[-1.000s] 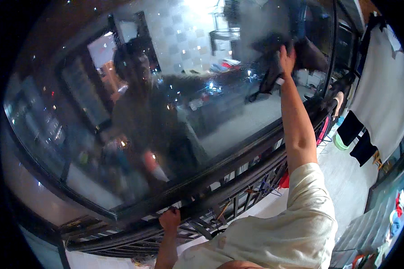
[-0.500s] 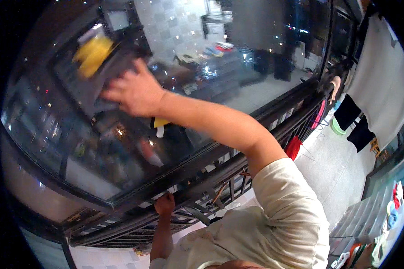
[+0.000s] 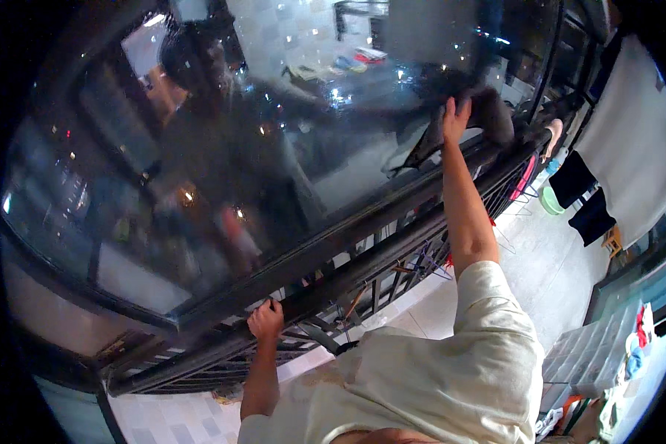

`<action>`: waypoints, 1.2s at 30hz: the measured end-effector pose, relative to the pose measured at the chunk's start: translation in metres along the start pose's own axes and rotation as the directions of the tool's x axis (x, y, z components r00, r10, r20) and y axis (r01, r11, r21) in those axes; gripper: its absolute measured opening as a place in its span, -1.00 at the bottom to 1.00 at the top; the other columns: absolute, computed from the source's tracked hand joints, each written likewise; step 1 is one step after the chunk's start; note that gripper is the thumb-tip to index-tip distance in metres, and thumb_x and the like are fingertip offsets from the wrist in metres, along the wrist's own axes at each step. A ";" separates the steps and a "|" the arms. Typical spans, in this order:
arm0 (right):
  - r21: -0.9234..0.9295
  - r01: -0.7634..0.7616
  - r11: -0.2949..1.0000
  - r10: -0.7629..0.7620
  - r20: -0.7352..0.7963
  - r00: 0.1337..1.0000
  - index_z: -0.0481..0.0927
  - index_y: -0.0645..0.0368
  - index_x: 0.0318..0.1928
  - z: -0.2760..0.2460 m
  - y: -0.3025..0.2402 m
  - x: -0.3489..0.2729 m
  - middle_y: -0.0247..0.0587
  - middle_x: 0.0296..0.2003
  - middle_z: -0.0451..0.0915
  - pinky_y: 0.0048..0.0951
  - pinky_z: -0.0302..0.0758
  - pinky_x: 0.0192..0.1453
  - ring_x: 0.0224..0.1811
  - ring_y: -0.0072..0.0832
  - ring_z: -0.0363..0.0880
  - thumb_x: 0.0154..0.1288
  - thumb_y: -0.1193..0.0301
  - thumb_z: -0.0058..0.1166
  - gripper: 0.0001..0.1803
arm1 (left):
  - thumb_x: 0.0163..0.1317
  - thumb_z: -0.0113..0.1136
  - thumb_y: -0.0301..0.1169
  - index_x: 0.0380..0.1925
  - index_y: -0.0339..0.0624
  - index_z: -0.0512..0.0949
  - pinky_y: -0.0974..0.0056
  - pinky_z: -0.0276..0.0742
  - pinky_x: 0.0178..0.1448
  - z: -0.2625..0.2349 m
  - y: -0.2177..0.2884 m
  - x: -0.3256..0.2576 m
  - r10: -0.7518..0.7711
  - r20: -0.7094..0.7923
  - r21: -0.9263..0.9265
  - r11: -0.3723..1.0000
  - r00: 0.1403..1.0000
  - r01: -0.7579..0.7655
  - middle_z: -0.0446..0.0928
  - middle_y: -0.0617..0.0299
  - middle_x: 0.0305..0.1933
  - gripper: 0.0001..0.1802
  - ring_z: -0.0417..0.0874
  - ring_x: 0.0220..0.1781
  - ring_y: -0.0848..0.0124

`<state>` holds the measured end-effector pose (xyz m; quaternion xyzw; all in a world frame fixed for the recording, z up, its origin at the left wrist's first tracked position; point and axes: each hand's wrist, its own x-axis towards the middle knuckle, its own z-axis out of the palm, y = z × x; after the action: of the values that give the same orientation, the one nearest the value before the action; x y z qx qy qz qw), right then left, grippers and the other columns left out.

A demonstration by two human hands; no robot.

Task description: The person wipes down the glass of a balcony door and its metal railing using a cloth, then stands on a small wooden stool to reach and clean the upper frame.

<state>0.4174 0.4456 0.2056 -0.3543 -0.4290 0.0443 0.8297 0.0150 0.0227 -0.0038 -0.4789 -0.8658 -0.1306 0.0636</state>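
My right arm reaches forward to the right part of a large dark window pane (image 3: 229, 148). There my right hand (image 3: 455, 122) is on a dark grey cloth (image 3: 493, 117), which bunches out to the right of the fingers, close to the glass and the lower frame. Part of the cloth is hard to tell from its reflection. My left hand (image 3: 266, 320) is closed on the black railing (image 3: 333, 294) below the window, nearer to me; its fingertips are partly hidden.
Reflections and lights blur across the glass. Hangers (image 3: 429, 259) hang from the railing. Farther right are a green basin (image 3: 551, 200), black cloths (image 3: 571, 183), a large pale hanging sheet (image 3: 629, 140) and a small wooden stool (image 3: 612, 241). Clear drawers (image 3: 588, 359) stand at lower right.
My right hand has swept across the glass from the upper left to the right side. The blurred yellow patches seen earlier have gone from view. My left hand stays at the railing.
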 end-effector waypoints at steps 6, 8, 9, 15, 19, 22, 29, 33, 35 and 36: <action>0.008 0.102 0.995 -0.102 0.010 0.995 0.33 0.37 0.09 0.040 -0.079 -0.095 0.02 0.07 0.36 -0.23 0.07 0.31 0.19 -0.15 0.24 0.21 0.28 0.10 -0.46 | 0.12 0.01 -0.15 -0.57 -0.13 0.59 -0.03 0.49 -0.24 -0.002 -0.006 -0.003 -0.027 0.020 -0.025 0.999 0.999 0.028 0.58 -0.04 -0.52 -0.67 0.61 -0.42 0.00; -0.179 0.227 0.957 -0.188 0.209 0.960 0.45 0.27 -0.09 0.057 -0.129 -0.165 0.04 -0.08 0.42 -0.02 0.04 0.29 0.06 -0.01 0.28 0.13 0.19 0.09 -0.56 | 0.12 0.00 -0.15 -0.58 -0.14 0.59 -0.04 0.49 -0.25 -0.003 -0.004 -0.002 0.015 -0.017 -0.007 1.000 1.000 -0.016 0.57 -0.05 -0.52 -0.67 0.60 -0.42 -0.01; -0.184 0.288 0.940 -0.165 0.491 0.855 0.46 0.21 -0.15 0.057 -0.159 -0.194 0.03 -0.12 0.42 0.04 0.04 0.28 0.02 0.01 0.29 0.11 0.12 0.05 -0.56 | 0.12 0.00 -0.16 -0.58 -0.14 0.59 -0.04 0.49 -0.25 -0.002 -0.005 -0.002 0.034 -0.035 0.000 0.999 0.999 -0.034 0.57 -0.05 -0.53 -0.67 0.60 -0.42 -0.01; 0.215 0.444 0.870 -0.430 0.771 0.469 0.44 0.04 0.08 0.052 -0.170 -0.288 -0.08 0.14 0.38 0.01 0.16 0.25 0.19 -0.08 0.29 0.05 0.27 -0.06 -0.49 | 0.17 -0.05 -0.16 -0.48 -0.16 0.60 -0.05 0.47 -0.20 0.000 -0.007 0.001 0.066 0.006 0.050 0.997 0.998 -0.066 0.59 -0.05 -0.42 -0.66 0.59 -0.37 -0.02; -0.121 0.259 0.958 -0.054 0.815 0.578 0.29 0.10 0.20 0.006 -0.119 -0.231 -0.11 0.20 0.30 -0.14 0.07 0.35 0.27 -0.13 0.19 0.08 0.20 0.01 -0.37 | 0.19 -0.09 -0.14 -0.48 -0.14 0.59 -0.04 0.46 -0.15 -0.008 -0.003 -0.002 -0.006 0.061 0.046 0.999 0.998 0.003 0.59 -0.05 -0.39 -0.64 0.59 -0.31 -0.03; -0.397 0.385 0.833 -0.073 0.611 0.788 0.09 0.22 0.31 -0.028 0.014 -0.215 -0.10 0.30 0.14 -0.31 -0.02 0.41 0.34 -0.23 0.08 0.30 0.17 -0.15 -0.35 | 0.19 -0.09 -0.13 -0.47 -0.11 0.60 -0.04 0.45 -0.14 -0.007 0.003 0.003 -0.001 0.074 0.040 0.999 0.997 -0.002 0.59 -0.04 -0.41 -0.64 0.59 -0.30 -0.04; -0.086 -0.466 0.881 0.469 0.023 0.883 0.00 0.54 0.25 -0.027 0.006 -0.209 0.27 0.28 0.02 -0.26 -0.09 0.40 0.33 -0.07 0.02 0.31 0.13 -0.05 -0.21 | 0.16 -0.06 -0.13 -0.49 -0.10 0.59 -0.03 0.47 -0.17 -0.015 0.007 0.001 -0.052 0.136 -0.019 0.998 0.989 0.055 0.58 -0.05 -0.42 -0.67 0.59 -0.30 -0.03; -0.238 -0.272 0.932 0.325 0.218 0.920 -0.01 0.64 0.21 0.003 -0.095 -0.322 0.38 0.26 0.03 -0.06 -0.15 0.40 0.32 0.16 -0.02 0.32 0.14 -0.09 -0.21 | 0.17 -0.07 -0.12 -0.42 -0.07 0.60 -0.05 0.46 -0.22 -0.010 0.003 0.000 -0.029 0.062 0.009 1.000 0.998 0.028 0.57 -0.07 -0.45 -0.67 0.58 -0.34 -0.05; -0.562 0.182 0.807 0.531 0.825 0.194 0.06 0.52 0.24 -0.001 -0.154 -0.351 0.38 0.22 0.12 0.04 -0.16 0.39 0.27 0.27 0.02 0.31 0.20 -0.08 -0.29 | 0.14 -0.06 -0.12 -0.46 -0.04 0.59 -0.04 0.48 -0.21 -0.007 -0.005 -0.004 -0.067 0.087 0.014 0.998 0.994 0.066 0.58 -0.04 -0.45 -0.68 0.59 -0.33 -0.03; -0.420 0.174 0.890 0.380 0.898 0.223 0.13 0.40 0.21 -0.001 -0.156 -0.354 0.26 0.20 0.18 0.02 -0.07 0.36 0.25 0.15 0.09 0.24 0.18 -0.02 -0.31 | 0.14 -0.05 -0.12 -0.47 -0.05 0.59 -0.03 0.48 -0.22 -0.009 0.000 0.001 -0.061 0.092 0.015 0.998 0.994 0.060 0.58 -0.01 -0.45 -0.68 0.59 -0.34 -0.02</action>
<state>0.1598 0.1948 0.0615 -0.4530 -0.8212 0.2137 0.2735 0.0143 0.0205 0.0051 -0.4575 -0.8827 -0.1050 0.0223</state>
